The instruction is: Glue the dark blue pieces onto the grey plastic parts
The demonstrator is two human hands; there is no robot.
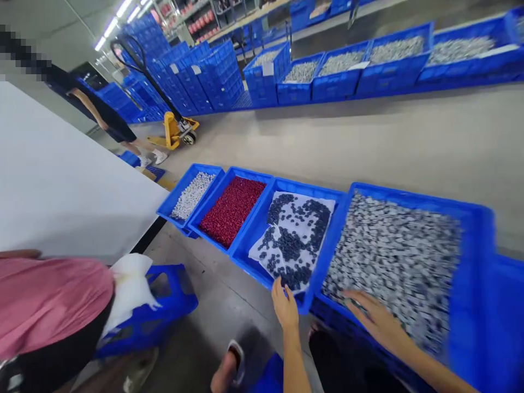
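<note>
My left hand (pixel 285 305) is at the front edge of a blue crate (pixel 256 270) that holds dark round pieces (pixel 290 244) on white sheets. Its fingers are bent, and nothing can be made out in them. To the right, my right hand (pixel 374 318) reaches over the near left corner of a larger blue crate (pixel 475 229) full of small grey and dark pieces (pixel 393 256). The fingertips of that hand are close to the pieces and slightly blurred; whether they pinch one is unclear.
Crates of red pieces (pixel 233 210) and white pieces (pixel 193 195) continue the row leftward. A person in a pink shirt (pixel 53 300) sits at the left by a blue stool (pixel 174 300). Behind are a yellow pallet jack (pixel 174 131), another person (pixel 102 112) and more filled crates (pixel 301 90).
</note>
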